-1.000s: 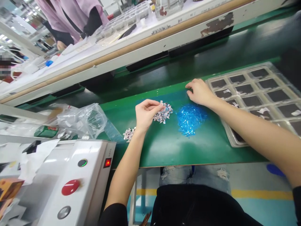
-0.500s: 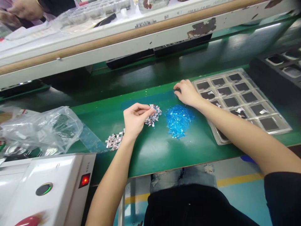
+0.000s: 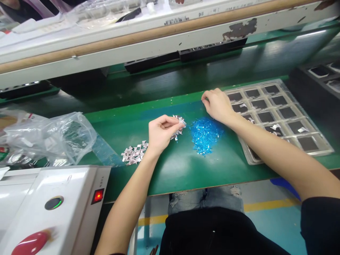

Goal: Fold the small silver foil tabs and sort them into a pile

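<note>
My left hand [image 3: 165, 134] is closed in a pinch, thumb against forefinger, at a small pile of silvery pieces [image 3: 177, 134]; whatever lies between the fingertips is too small to name. Farther off, my right hand [image 3: 218, 106] has its thumb and forefinger drawn together at the end of a blue film strip [image 3: 172, 110] stuck flat along the green bench. Any piece in that pinch is hidden. Below the right hand sits a heap of shiny blue film bits [image 3: 205, 136]. A second pile of silvery pieces [image 3: 134, 154] lies left of my left forearm.
A clear plastic tray [image 3: 322, 147] with dark squares in its pockets lies under and beyond my right forearm. Black trays [image 3: 300, 79] stand at far right. A plastic bag [image 3: 53, 140] and white machine [image 3: 77, 184] occupy the left; a raised shelf [image 3: 138, 39] crosses the back.
My right thumb and forefinger have come together from a slightly parted position. My left hand keeps its pinch by the silvery pile. The whole view has shifted a little.
</note>
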The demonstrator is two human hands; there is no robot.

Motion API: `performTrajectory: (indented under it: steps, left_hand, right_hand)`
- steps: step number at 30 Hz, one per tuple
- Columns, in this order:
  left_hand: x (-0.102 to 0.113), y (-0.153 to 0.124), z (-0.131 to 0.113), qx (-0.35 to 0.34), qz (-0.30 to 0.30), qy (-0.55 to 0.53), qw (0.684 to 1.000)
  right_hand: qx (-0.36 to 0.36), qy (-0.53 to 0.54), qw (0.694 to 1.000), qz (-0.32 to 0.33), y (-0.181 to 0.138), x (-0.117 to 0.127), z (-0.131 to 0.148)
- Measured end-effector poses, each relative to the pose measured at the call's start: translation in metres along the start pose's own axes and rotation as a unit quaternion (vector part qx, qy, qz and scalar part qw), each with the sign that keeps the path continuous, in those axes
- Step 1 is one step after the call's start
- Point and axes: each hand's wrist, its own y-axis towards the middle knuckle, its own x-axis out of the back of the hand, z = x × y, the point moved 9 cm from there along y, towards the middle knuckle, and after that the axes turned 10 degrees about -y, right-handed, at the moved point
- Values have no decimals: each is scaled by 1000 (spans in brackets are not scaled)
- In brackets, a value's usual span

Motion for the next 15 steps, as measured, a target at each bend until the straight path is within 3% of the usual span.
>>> performTrajectory:
  steps: [3, 7, 10, 15]
  left_hand:
    - [-2, -2, 0, -15, -10, -14, 1000]
    - [-5, -5, 4, -8, -13, -4, 1000]
    - [-5, -5, 6, -2, -14, 0, 1000]
    - [-4, -4, 10, 13, -7, 14, 1000]
  right_hand:
    - [36, 165, 985, -38, -9, 19, 24]
    - [120, 380, 917, 34, -28, 22, 67]
    - [141, 418, 895, 67, -39, 17, 84]
    - [147, 438, 886, 31, -41, 13, 83]
